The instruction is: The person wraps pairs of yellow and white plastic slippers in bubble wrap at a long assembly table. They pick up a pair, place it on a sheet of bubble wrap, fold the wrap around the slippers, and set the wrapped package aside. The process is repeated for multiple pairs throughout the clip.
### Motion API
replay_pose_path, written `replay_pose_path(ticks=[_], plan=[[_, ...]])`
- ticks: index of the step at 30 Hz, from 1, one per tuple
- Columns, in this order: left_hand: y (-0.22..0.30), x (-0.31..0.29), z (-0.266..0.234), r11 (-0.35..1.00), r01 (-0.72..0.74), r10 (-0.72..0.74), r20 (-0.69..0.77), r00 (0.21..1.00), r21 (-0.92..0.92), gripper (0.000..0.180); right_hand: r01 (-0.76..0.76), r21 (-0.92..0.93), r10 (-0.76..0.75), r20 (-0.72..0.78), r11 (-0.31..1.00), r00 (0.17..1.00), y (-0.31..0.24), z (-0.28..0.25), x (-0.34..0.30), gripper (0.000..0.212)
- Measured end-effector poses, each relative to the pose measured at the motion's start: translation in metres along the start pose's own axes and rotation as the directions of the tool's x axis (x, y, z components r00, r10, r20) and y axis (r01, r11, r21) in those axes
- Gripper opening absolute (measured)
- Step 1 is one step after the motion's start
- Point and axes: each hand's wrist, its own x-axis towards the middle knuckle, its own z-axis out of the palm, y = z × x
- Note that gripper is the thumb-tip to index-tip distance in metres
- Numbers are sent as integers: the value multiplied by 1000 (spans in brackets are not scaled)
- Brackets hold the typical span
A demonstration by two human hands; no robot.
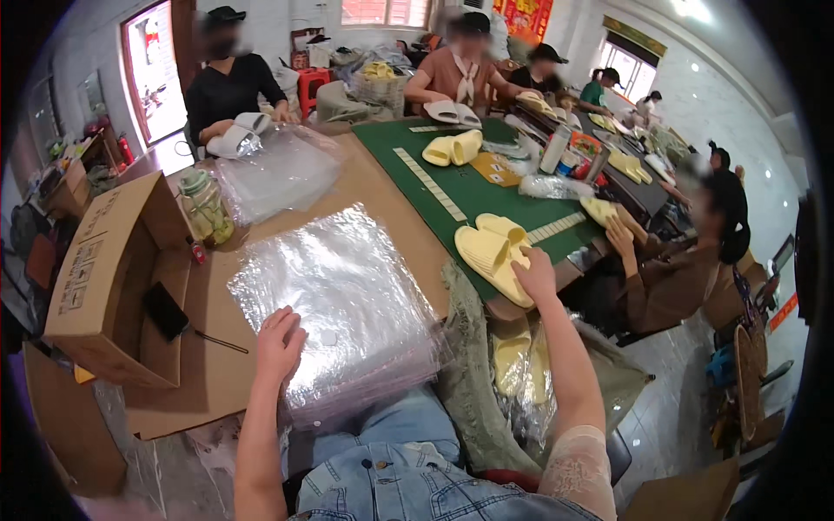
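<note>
A thick stack of clear plastic bags (339,295) lies right in front of me on the brown table. My left hand (280,345) rests on its left edge, fingers laid out on the top bag and holding nothing. To the right, on the corner of a green mat (473,195), sits a pair of pale yellow slippers (491,256), one partly over the other. My right hand (534,276) grips their right side, thumb and fingers against the slipper's edge. More yellow slippers (512,356), in clear plastic, lie in a grey-green sack (469,347) below the table edge.
On the left stand an open cardboard box (104,295) with a phone (165,311) at its opening, and a glass jar (206,208). Another yellow pair (452,148) is farther up the mat. Co-workers handle slippers across the table and at right; one person (695,252) sits close.
</note>
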Motion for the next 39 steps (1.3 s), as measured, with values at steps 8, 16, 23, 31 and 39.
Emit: replay_pose_path(ticks=[8, 16, 23, 31, 39], plan=[[-1, 11, 12, 983, 33, -11, -118, 993, 179, 37, -133, -269, 137, -6, 954, 991, 45, 80, 19, 34], [36, -2, -4, 969, -215, 161, 345, 925, 123, 68, -281, -2, 280, 117, 960, 953, -3, 52, -21, 38], [33, -6, 5, 980, -179, 145, 309, 940, 85, 48, -212, -25, 212, 17, 977, 977, 2, 58, -27, 39], [38, -3, 20, 986, -159, 148, 183, 972, 47, 33, -24, 354, -36, 161, 935, 986, -107, 0, -73, 17], [70, 0, 3, 986, -163, 164, 197, 967, -24, 39, 320, 458, -532, 471, 829, 704, -218, -47, -113, 30]])
